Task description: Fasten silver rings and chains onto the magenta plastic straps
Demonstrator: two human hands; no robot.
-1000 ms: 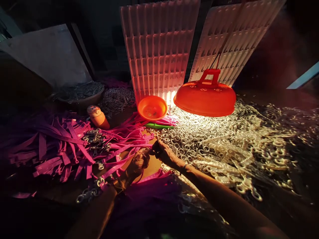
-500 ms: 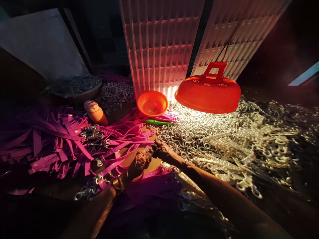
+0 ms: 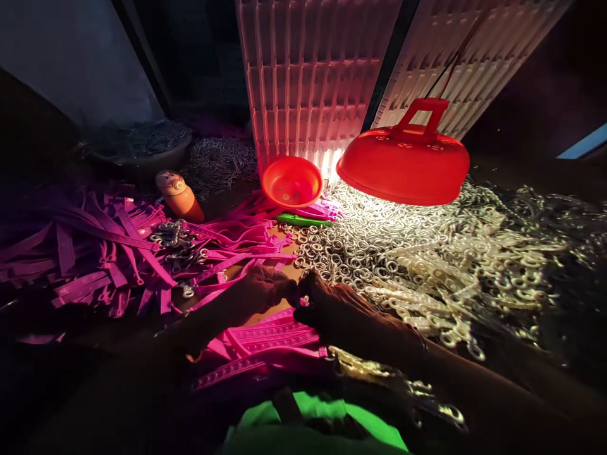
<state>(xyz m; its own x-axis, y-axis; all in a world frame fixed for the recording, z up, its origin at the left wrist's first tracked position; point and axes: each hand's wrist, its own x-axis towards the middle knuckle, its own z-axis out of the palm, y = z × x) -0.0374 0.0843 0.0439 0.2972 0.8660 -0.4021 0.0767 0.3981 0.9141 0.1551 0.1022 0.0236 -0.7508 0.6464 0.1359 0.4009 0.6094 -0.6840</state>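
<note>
My left hand (image 3: 268,285) and my right hand (image 3: 325,306) meet near the middle, fingertips pinched close together and in deep shadow. A small shiny bit shows at the right fingers; what either hand holds is too dark to make out. Just below them lies a bundle of pink straps (image 3: 265,338) with rows of holes or studs. Metal snap hooks (image 3: 360,363) rest at its right end, under my right forearm. Beyond my right hand spreads a large pile of silvery hooks with rings (image 3: 370,246). A loose heap of purple-pink straps (image 3: 109,253) lies left of my left hand.
A red bowl (image 3: 293,183) stands behind the hands, with a green strip (image 3: 303,220) before it. A red lamp shade (image 3: 405,167) hangs low over the metal pile. An orange bottle (image 3: 180,197) stands at left. Behind rises a ribbed panel (image 3: 317,82); a basin (image 3: 142,155) holds metal pieces.
Both hands have drawn a little nearer to me and fallen into shadow. The view has tilted down, so more of the near pink straps and some green cloth at the bottom show.
</note>
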